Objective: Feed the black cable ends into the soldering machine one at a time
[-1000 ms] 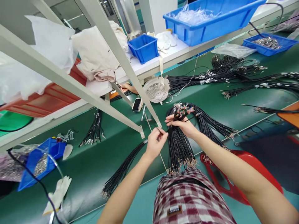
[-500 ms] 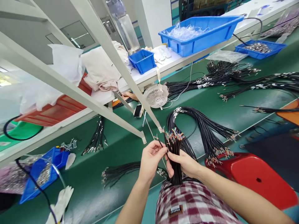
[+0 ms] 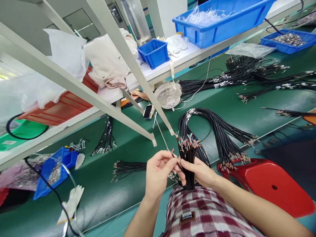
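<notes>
In front of my checked apron [image 3: 207, 210], my right hand [image 3: 201, 171] is wrapped round a thick upright bundle of black cables [image 3: 189, 154]. Stripped, multicoloured wire ends fan out at the bundle's top. Just left of it, my left hand [image 3: 164, 171] pinches a single black cable [image 3: 174, 154] between thumb and forefinger, its coloured wire tips poking up. The fingers of both hands nearly meet at the bundle's left side. Behind the bundle, a looped bunch of black cables [image 3: 214, 121] lies on the green bench.
A slanted metal shelf post [image 3: 138, 75] comes down just beyond my hands. Near it are a white fan [image 3: 168, 95] and a phone [image 3: 148, 112]. A red stool [image 3: 274, 187] stands at right. Another person's hand [image 3: 139, 94] shows behind the shelf. White gloves [image 3: 71, 202] lie at left.
The view has shifted slightly. My left hand's pinched cable now sits lower, with less of it above the fingers. My right hand keeps its hold on the bundle.
</notes>
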`<state>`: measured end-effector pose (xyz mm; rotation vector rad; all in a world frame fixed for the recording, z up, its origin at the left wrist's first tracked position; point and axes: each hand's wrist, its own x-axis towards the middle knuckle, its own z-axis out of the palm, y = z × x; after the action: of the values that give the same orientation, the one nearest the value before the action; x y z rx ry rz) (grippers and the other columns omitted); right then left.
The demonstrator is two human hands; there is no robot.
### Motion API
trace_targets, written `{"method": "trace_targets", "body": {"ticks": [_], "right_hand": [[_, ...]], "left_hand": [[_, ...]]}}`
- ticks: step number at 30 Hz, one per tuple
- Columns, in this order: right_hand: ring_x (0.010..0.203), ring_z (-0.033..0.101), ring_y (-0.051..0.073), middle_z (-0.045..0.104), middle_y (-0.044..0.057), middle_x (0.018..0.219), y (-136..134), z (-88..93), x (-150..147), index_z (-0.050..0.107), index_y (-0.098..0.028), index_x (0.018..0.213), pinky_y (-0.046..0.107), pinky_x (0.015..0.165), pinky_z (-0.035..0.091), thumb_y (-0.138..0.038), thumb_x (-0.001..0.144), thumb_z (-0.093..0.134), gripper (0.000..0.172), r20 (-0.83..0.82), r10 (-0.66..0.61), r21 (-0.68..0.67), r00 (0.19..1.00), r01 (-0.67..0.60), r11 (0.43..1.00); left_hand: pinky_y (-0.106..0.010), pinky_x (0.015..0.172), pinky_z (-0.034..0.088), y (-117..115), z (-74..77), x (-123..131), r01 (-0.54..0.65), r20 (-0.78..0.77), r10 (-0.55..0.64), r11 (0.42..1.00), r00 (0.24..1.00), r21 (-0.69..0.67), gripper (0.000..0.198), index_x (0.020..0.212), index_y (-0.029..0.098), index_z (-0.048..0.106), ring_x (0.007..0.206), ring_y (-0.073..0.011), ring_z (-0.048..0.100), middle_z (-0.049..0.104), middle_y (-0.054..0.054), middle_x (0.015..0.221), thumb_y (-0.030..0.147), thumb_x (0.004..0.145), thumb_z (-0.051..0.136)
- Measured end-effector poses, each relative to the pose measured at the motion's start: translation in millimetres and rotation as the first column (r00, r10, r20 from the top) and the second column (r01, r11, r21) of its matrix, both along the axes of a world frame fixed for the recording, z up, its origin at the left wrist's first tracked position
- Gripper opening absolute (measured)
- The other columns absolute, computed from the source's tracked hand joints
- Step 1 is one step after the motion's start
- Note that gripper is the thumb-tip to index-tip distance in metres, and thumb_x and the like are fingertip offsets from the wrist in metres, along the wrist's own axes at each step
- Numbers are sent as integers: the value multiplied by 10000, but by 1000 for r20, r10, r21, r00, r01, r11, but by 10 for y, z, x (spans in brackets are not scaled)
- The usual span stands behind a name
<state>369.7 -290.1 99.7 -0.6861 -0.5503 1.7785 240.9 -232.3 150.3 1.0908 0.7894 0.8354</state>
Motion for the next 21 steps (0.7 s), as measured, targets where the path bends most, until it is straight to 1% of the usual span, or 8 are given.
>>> {"method": "trace_targets", "body": {"ticks": [7, 12, 15, 16, 17, 19, 20, 21], "right_hand": [[485, 576, 100, 603, -9, 586, -11, -17, 24, 555, -139, 766, 231, 518, 454, -511, 834, 640, 388, -21, 25, -17, 999, -25, 1000], [482, 570, 104, 598, -7, 586, -25, -40, 21, 558, -139, 768, 240, 522, 443, -519, 834, 635, 394, -13, 35, 1, 999, -35, 999], [460, 529, 94, 549, -25, 567, -28, -48, 48, 580, -132, 777, 248, 520, 417, -510, 838, 636, 387, 0, 24, 0, 1000, -24, 1000], [453, 506, 85, 520, -36, 562, -19, -32, 66, 582, -132, 761, 248, 523, 407, -502, 837, 642, 383, 4, -1, 1, 1000, 1, 1000], [452, 480, 77, 490, -45, 560, -1, 2, 87, 575, -134, 732, 250, 533, 404, -492, 836, 649, 380, 7, -43, 7, 999, 42, 999], [470, 441, 66, 455, -53, 576, 64, 135, 124, 540, -146, 674, 250, 562, 404, -472, 843, 650, 383, -1, -161, 32, 987, 161, 986], [481, 426, 64, 450, -53, 588, 110, 231, 136, 522, -153, 658, 252, 586, 412, -464, 854, 641, 386, -8, -227, 44, 974, 228, 973], [493, 422, 64, 453, -53, 601, 165, 339, 142, 520, -159, 671, 249, 600, 416, -458, 864, 630, 373, -23, -275, 56, 961, 275, 960]], "left_hand": [[-143, 400, 323, 20, 13, 32, -67, -75, 61, 995, 995, -78, 225, 721, 153, 555, 473, -34, 479, 600, 17, 692, 263, 741, 751], [-162, 426, 334, 17, 34, 39, -63, -103, 53, 993, 993, -96, 249, 716, 156, 533, 476, -33, 453, 575, 22, 699, 284, 741, 745], [-183, 482, 375, 34, 15, 1, -31, -95, 31, 1000, 995, -2, 213, 752, 165, 548, 548, -55, 494, 587, 2, 779, 308, 784, 703], [-202, 546, 418, 33, -20, -16, 2, -102, 4, 998, 995, 58, 211, 818, 175, 574, 635, -83, 542, 601, -15, 851, 321, 769, 718], [-233, 644, 458, 22, -77, -29, 61, -125, -46, 991, 991, 121, 283, 912, 188, 593, 759, -124, 580, 609, -35, 945, 330, 728, 755], [-317, 862, 450, -35, -262, -34, 234, -222, -188, 951, 957, 202, 585, 1086, 211, 582, 1011, -215, 562, 593, -67, 1121, 324, 581, 856], [-347, 920, 425, -77, -383, -21, 321, -277, -261, 927, 925, 196, 686, 1113, 210, 577, 1064, -242, 541, 590, -73, 1157, 307, 510, 889], [-354, 918, 421, -122, -511, 1, 358, -313, -295, 919, 903, 167, 673, 1064, 196, 598, 1041, -244, 548, 608, -70, 1124, 303, 473, 901]]}}
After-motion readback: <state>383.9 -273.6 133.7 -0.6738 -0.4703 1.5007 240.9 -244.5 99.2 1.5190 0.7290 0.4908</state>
